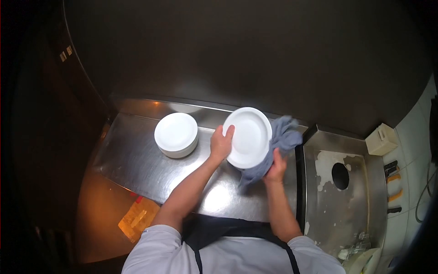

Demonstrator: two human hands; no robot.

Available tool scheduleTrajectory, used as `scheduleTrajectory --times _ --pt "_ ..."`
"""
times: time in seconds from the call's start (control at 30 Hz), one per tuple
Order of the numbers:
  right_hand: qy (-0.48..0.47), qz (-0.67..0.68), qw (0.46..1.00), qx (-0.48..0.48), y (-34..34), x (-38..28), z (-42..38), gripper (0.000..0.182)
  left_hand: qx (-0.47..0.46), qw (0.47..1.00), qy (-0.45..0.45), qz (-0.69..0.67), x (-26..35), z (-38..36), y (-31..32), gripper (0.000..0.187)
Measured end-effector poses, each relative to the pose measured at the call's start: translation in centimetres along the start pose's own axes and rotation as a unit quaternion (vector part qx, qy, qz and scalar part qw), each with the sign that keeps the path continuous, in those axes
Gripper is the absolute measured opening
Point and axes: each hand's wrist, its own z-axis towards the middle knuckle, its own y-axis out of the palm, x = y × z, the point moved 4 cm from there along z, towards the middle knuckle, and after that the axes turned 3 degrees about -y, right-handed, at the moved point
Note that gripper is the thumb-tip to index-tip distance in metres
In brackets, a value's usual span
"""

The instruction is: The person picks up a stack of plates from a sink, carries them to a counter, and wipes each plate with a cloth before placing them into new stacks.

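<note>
A white plate [248, 137] is held up and tilted above the steel counter. My left hand [221, 142] grips its left rim, with the thumb over the front face. On the plate's right side, my right hand [276, 169] is closed around a blue-grey cloth [286, 132]. Part of that cloth hangs behind and below the plate's lower right edge. To the left, a stack of white plates [176, 132] stands on the counter, apart from both hands.
The steel counter [132, 150] runs beneath my hands, with a dark wall behind it. At right is a steel basin [319, 205] with a dark round hole [340, 176]. Several knives [395, 187] hang on the tiled wall near a cream box [382, 139]. Glassware [360, 244] sits at lower right.
</note>
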Motion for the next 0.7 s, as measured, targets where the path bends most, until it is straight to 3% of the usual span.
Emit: scheduleTrajectory --times 0.07,0.13,0.17,0.2,0.23,0.4,0.43,0.47,0.53,0.57,0.63,0.7 --pt "-0.036 -0.144 0.989 -0.027 0.9 -3.2 2.8 0.048 -0.094 0.995 0.015 0.024 0.6 -0.8 0.0 0.044" --pt "0.151 0.009 0.979 -0.136 0.3 -2.3 6.7 0.048 -0.168 0.985 0.036 -0.009 0.7 -2.7 1.5 0.040" --pt "0.285 0.177 0.927 -0.165 0.7 0.2 7.2 0.051 -0.200 0.979 0.031 -0.033 1.3 -3.6 1.9 0.038" --pt "0.269 0.164 0.941 -0.125 0.7 0.6 6.6 0.051 -0.230 0.971 0.028 -0.057 1.7 -4.2 2.3 0.036" --pt "0.252 0.151 0.952 -0.087 0.8 1.2 5.2 0.052 -0.196 0.976 0.033 -0.091 1.8 -4.2 2.4 0.035" --pt "0.181 0.089 0.975 0.097 1.9 5.7 -3.5 0.055 0.062 0.996 -0.032 -0.050 -1.2 -1.7 -1.4 0.040" --pt "0.180 0.242 0.947 -0.111 3.1 5.2 -3.6 0.062 0.117 0.992 -0.041 -0.030 -1.5 -0.8 -2.7 0.040" --pt "0.154 0.152 0.976 -0.032 2.4 5.6 -3.5 0.057 0.170 0.984 -0.049 -0.012 -1.7 -0.5 -3.6 0.039" --pt "0.063 -0.096 0.993 -0.011 3.4 4.1 -1.8 0.056 0.188 0.981 -0.004 -0.056 -0.6 -1.4 -4.2 0.035" --pt "0.064 -0.098 0.993 -0.002 3.6 3.5 -0.9 0.054 0.198 0.977 0.021 -0.078 0.0 -1.7 -4.7 0.034" --pt "0.067 -0.100 0.993 0.017 3.1 1.7 1.5 0.051 0.103 0.978 0.083 -0.163 0.0 -2.3 -5.2 0.031" --pt "0.061 -0.170 0.980 -0.080 3.2 -1.3 4.0 0.045 0.051 0.952 0.132 -0.271 3.2 -2.6 -6.6 0.031"
